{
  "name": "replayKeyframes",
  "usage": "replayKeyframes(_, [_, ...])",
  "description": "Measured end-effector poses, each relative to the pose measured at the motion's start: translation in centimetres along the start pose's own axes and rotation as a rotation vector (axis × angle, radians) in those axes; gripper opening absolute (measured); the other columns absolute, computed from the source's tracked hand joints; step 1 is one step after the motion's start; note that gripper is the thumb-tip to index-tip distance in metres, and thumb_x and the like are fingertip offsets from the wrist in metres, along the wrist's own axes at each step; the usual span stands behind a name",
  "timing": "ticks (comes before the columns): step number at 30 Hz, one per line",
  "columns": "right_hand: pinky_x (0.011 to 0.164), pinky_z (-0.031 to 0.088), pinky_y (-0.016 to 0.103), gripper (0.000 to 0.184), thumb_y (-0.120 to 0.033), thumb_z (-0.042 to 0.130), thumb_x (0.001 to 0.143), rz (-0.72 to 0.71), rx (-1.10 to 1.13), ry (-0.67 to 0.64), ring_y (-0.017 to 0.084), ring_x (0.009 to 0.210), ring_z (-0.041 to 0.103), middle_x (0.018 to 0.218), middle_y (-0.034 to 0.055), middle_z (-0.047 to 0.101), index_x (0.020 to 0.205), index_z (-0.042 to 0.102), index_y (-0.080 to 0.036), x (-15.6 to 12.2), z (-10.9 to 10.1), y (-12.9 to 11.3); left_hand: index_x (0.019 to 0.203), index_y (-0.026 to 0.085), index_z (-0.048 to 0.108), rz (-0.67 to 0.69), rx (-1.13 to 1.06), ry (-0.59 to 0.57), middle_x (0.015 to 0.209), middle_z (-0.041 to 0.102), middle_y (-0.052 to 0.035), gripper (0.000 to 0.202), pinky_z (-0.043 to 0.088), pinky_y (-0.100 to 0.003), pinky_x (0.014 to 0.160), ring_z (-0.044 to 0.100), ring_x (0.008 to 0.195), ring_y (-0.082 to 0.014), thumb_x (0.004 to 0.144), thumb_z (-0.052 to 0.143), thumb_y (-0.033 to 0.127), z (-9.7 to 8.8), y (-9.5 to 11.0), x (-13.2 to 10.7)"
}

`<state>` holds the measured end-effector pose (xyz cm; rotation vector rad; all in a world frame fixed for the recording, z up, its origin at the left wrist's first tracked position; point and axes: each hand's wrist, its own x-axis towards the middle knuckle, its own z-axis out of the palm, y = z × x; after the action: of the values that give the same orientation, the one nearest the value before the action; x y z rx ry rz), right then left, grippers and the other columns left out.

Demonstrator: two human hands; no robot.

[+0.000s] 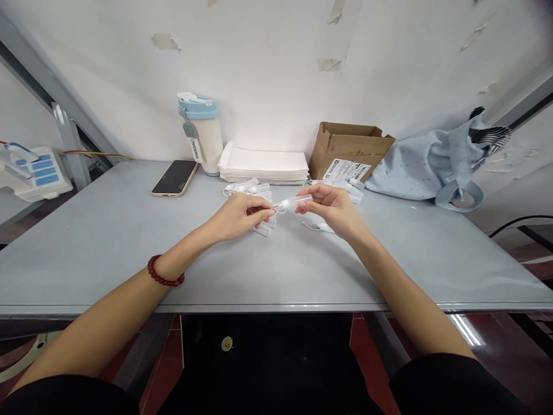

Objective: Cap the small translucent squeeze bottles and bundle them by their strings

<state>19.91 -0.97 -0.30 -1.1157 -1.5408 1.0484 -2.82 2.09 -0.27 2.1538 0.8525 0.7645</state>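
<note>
My right hand (330,208) is closed round the far end of a small translucent white plastic tube (294,202), held tilted just above the table. The tube's narrow white end points left, with a thin dark tip and a white loop of cord. My left hand (246,214) pinches at that thin tip; the exact spot between its fingertips is too small to make out. Behind and below the left fingers lie several similar tubes (263,230), partly hidden. Another tube (324,227) with a cord rests under my right hand, and more tubes (355,193) lie behind it.
A grey table (108,248) spans the view. Along the wall stand a cream-and-blue tumbler (207,132), a stack of white envelopes (264,164), an open cardboard box (352,147) and a light blue cloth bag (419,164). A phone (175,177) lies left of the tumbler.
</note>
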Motion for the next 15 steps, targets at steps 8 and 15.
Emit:
replayKeyframes(8, [0.052,0.043,0.027,0.026,-0.036,0.076,0.071,-0.005,-0.069,0.007,0.009,0.051,0.052,0.056,-0.0038,0.057,0.086,0.07,-0.015,-0.18,0.1,-0.55,0.072,0.015,0.068,0.004,0.08,-0.005,0.063,0.064,0.0001,0.022,0.042,-0.021,0.055,0.056,0.058,-0.0107,0.085,0.056,0.028,0.23,-0.66,-0.16])
replayKeyframes(15, [0.048,0.039,0.025,0.029,-0.036,0.078,0.069,-0.005,-0.091,-0.01,0.008,0.048,0.05,0.057,-0.0018,0.059,0.085,0.071,-0.013,-0.23,0.17,-0.27,0.075,0.014,0.07,0.027,0.158,-0.03,0.065,0.067,-0.0018,0.02,0.04,-0.023,0.055,0.056,0.059,-0.0122,0.085,0.055,0.022,0.62,-1.04,-0.17])
